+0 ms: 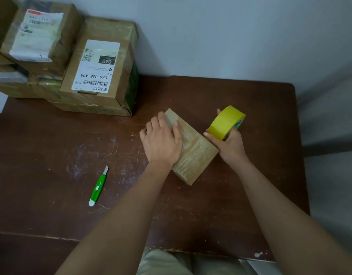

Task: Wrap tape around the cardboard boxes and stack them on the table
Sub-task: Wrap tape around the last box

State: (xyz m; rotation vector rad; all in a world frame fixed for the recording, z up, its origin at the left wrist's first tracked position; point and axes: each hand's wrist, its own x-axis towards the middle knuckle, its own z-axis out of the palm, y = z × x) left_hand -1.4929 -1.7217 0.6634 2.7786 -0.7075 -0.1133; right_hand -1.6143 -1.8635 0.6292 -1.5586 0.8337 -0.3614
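A small flat cardboard box [193, 153] lies at an angle near the middle of the dark brown tabletop [52, 147], its top glossy with clear tape. The left hand [161, 139] lies flat on the far half of the box, fingers [163, 121] straight and spread, pressing down without curling round anything. Just beside the box's right edge, the right hand [229, 143] grips a roll of yellow tape [226, 122], holding it upright on its edge; the thumb sits on the near rim and the fingers reach through or behind the roll, so their exact hold is partly hidden. The roll looks to touch or nearly touch the box's right edge; which of the two cannot be told.

A green and white box cutter [98, 187] lies well apart to the left on the tabletop, its blade end pointing away from the person. In the far left corner stands a stack of larger cardboard boxes [99, 70] against the pale wall [230, 32], two of them bearing white shipping labels [96, 65]
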